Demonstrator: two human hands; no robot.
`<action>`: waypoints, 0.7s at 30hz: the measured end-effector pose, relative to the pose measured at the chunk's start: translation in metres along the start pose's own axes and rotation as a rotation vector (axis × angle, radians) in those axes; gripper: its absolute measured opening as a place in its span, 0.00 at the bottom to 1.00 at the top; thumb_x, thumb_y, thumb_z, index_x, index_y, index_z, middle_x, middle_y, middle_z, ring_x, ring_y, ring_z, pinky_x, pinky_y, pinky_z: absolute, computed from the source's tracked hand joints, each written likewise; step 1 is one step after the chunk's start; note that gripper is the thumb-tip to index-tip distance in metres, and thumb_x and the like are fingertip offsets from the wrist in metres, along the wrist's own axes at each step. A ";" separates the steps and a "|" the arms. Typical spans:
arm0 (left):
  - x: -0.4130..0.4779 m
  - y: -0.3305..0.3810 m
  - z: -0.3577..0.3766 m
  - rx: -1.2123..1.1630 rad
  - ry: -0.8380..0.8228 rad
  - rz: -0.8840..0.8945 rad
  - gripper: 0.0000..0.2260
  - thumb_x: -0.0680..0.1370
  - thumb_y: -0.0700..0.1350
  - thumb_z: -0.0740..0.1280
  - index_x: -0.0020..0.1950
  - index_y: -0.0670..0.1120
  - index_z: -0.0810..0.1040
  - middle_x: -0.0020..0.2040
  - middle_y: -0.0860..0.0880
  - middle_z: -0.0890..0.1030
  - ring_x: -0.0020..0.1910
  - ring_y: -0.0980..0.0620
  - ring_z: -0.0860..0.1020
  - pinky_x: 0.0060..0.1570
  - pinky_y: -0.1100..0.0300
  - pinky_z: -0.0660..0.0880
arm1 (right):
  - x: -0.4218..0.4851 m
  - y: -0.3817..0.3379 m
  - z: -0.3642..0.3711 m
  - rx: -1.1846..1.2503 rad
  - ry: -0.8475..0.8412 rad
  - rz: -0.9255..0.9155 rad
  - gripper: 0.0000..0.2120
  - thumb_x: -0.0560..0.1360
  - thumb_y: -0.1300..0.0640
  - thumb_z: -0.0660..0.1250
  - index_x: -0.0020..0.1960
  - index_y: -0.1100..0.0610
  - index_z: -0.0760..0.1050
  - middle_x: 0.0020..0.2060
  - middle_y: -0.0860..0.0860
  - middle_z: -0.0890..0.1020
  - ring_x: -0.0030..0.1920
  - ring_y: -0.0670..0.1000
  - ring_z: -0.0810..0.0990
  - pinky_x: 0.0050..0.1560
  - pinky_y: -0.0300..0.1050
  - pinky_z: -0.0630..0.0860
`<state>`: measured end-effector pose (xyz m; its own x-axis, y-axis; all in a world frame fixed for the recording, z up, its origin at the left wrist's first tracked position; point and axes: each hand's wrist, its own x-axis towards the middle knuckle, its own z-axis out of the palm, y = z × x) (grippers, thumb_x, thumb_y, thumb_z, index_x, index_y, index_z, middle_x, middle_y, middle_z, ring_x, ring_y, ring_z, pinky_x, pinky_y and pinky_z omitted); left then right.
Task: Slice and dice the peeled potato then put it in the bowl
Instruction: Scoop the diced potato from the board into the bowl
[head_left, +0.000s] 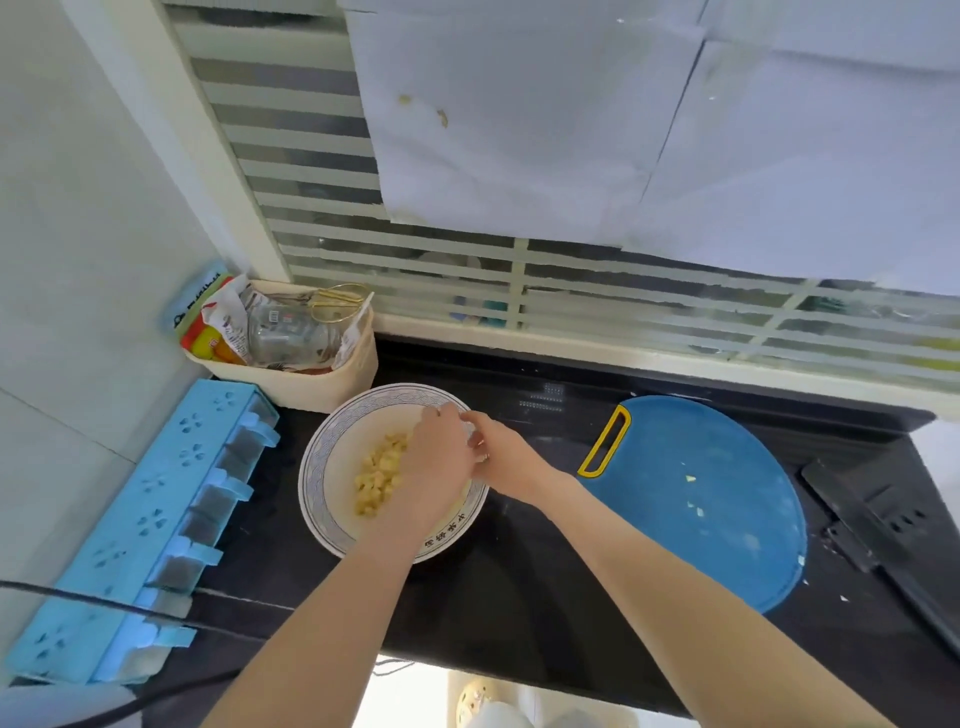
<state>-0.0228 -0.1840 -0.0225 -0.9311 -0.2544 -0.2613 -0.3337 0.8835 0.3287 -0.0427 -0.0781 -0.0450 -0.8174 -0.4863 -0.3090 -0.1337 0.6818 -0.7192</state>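
We log diced potato (379, 480) in the bowl (311, 467) | left hand (436, 462) over it, right hand (501, 452) touching its fingertips, grips unclear | stray bits (691, 478) on the cutting board (727, 457), nearer the right hand.

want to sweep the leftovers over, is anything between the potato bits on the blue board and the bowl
Nothing visible sits on the black counter between the potato bits on the blue board and the bowl. Only the right forearm crosses that gap.
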 end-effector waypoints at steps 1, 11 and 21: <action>-0.002 0.004 0.002 0.002 0.002 -0.006 0.19 0.80 0.37 0.58 0.71 0.44 0.64 0.67 0.44 0.68 0.59 0.46 0.75 0.51 0.57 0.71 | -0.003 0.002 -0.001 0.012 -0.007 -0.001 0.28 0.75 0.64 0.66 0.73 0.55 0.62 0.55 0.53 0.75 0.53 0.51 0.76 0.54 0.40 0.72; -0.044 0.141 0.078 -0.074 0.001 0.112 0.16 0.81 0.43 0.58 0.68 0.41 0.66 0.63 0.41 0.70 0.59 0.41 0.74 0.53 0.51 0.71 | -0.089 0.124 -0.085 0.024 0.204 0.063 0.14 0.74 0.67 0.64 0.59 0.59 0.72 0.42 0.49 0.72 0.42 0.49 0.71 0.41 0.37 0.64; -0.089 0.335 0.202 -0.082 -0.397 0.219 0.12 0.81 0.44 0.56 0.62 0.43 0.71 0.58 0.42 0.76 0.54 0.42 0.77 0.51 0.54 0.74 | -0.219 0.332 -0.209 -0.036 0.363 0.585 0.09 0.77 0.57 0.64 0.52 0.62 0.71 0.53 0.59 0.77 0.55 0.58 0.76 0.50 0.46 0.70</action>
<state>-0.0215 0.2142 -0.0729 -0.8579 0.1195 -0.4998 -0.1605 0.8617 0.4814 -0.0257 0.3688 -0.0861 -0.8959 0.1767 -0.4077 0.3733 0.7969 -0.4750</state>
